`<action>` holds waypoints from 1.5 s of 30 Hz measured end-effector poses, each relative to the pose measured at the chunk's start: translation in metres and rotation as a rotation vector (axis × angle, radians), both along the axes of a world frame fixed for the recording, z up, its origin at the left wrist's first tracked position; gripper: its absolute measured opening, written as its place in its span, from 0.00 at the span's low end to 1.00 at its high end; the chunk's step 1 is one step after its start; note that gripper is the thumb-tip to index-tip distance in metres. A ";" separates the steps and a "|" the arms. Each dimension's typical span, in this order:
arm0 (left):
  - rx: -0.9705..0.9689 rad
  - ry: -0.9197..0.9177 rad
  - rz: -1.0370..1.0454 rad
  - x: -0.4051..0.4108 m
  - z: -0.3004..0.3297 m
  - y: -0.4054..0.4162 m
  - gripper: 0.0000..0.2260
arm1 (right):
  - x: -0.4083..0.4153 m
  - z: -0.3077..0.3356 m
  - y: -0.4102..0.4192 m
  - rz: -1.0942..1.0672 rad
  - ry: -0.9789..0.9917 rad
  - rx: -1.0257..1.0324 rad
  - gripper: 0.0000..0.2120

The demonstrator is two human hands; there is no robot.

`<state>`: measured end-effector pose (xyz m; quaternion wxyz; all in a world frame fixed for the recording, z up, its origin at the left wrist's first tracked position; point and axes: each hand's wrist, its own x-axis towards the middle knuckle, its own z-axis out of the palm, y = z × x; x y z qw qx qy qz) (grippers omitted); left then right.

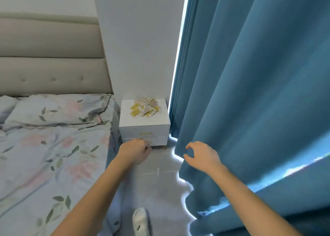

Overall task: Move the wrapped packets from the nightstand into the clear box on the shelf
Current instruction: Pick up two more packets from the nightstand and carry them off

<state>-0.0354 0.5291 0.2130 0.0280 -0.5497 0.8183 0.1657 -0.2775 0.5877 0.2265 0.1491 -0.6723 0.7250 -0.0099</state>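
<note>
A pile of several wrapped packets [146, 107], yellow and pale beige, lies on top of a small white nightstand [128, 119] with two drawers and gold handles. Both of my arms reach forward, short of the nightstand. My left hand [134, 151] hangs in front of the lower drawer with its fingers loosely curled and holds nothing. My right hand [200, 155] floats beside the curtain's edge, fingers spread and bent, empty. The clear box and the shelf are out of view.
A bed [53, 146] with a floral cover and a padded headboard fills the left. A heavy blue curtain [259, 93] hangs on the right, down to the floor. A narrow strip of grey floor [157, 185] runs between them; my white slipper [140, 221] shows at the bottom.
</note>
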 end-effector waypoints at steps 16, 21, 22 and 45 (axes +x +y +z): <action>-0.025 -0.026 0.149 0.057 -0.022 -0.321 0.15 | 0.053 -0.036 -0.361 0.046 -0.064 0.073 0.18; 0.028 -0.007 0.206 0.055 -0.052 -0.408 0.15 | 0.053 -0.065 -0.459 0.092 -0.096 0.106 0.17; 0.032 0.007 0.227 0.053 -0.058 -0.426 0.15 | 0.052 -0.071 -0.480 0.103 -0.097 0.101 0.16; 0.439 0.271 0.695 0.042 -0.287 -0.635 0.13 | 0.048 -0.306 -0.688 0.018 -0.258 0.387 0.12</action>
